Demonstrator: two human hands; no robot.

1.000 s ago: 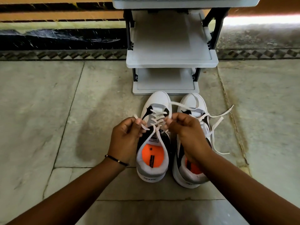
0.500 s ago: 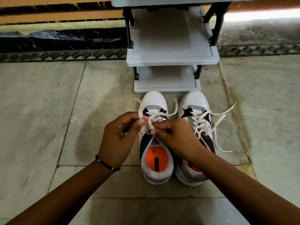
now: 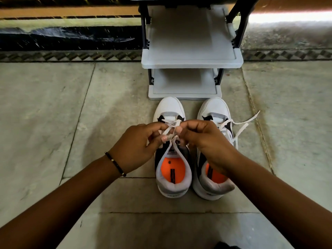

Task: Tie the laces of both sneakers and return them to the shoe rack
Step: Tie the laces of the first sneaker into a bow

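Note:
Two white sneakers with black panels and orange insoles stand side by side on the stone floor, toes toward the shoe rack (image 3: 191, 63). Over the left sneaker (image 3: 169, 106), my left hand (image 3: 137, 146) and my right hand (image 3: 203, 139) each pinch a strand of its white lace (image 3: 170, 127), which crosses between my fingertips above the tongue. The right sneaker (image 3: 215, 107) is partly hidden under my right wrist. Its lace (image 3: 241, 127) lies loose, trailing onto the floor at the right.
The grey shoe rack has two bare shelves in view, the lower shelf (image 3: 185, 87) just beyond the toes. A dark patterned floor border (image 3: 71, 55) and a wall run along the back. Stone floor tiles (image 3: 45, 123) spread left and right.
My hands have come together over the left sneaker, crossing the lace strands, where a second ago they held them apart. The view has shifted a little closer.

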